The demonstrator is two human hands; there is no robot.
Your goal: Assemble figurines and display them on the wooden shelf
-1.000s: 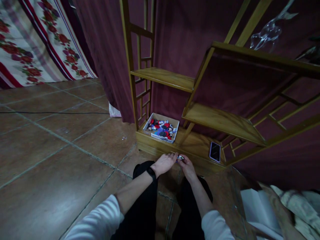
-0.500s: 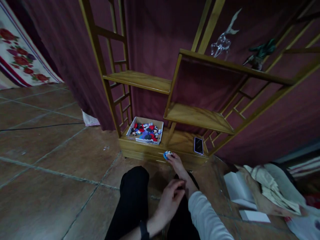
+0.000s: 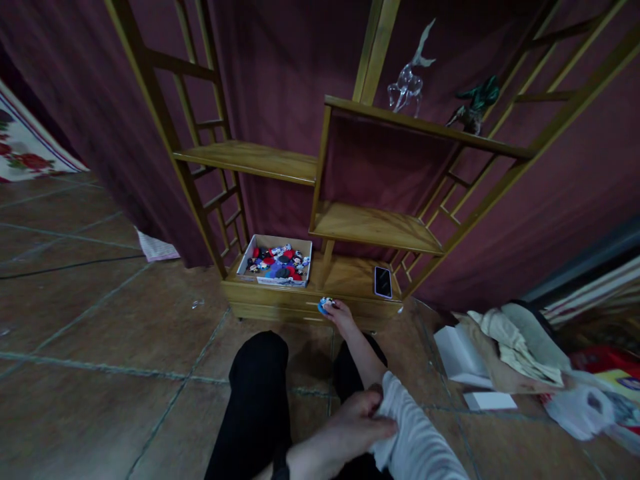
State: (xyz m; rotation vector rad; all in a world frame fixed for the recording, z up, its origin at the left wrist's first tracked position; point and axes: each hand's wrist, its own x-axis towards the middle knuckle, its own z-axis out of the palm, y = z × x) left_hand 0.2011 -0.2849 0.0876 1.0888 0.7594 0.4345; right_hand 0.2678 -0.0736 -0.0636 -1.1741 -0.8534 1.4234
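right hand (image 3: 341, 313) pinching a lil blue badge (image 3: 324, 306) at shelf (image 3: 350, 280) bottom front edge | left hand (image 3: 350, 427) gripping white sleeve (image 3: 407, 427)

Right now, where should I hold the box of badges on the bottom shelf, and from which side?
Take the box by its front wall, thumbs over the rim, coming from the floor side in front. The top is open and the walls low, and a post stands close on its left.
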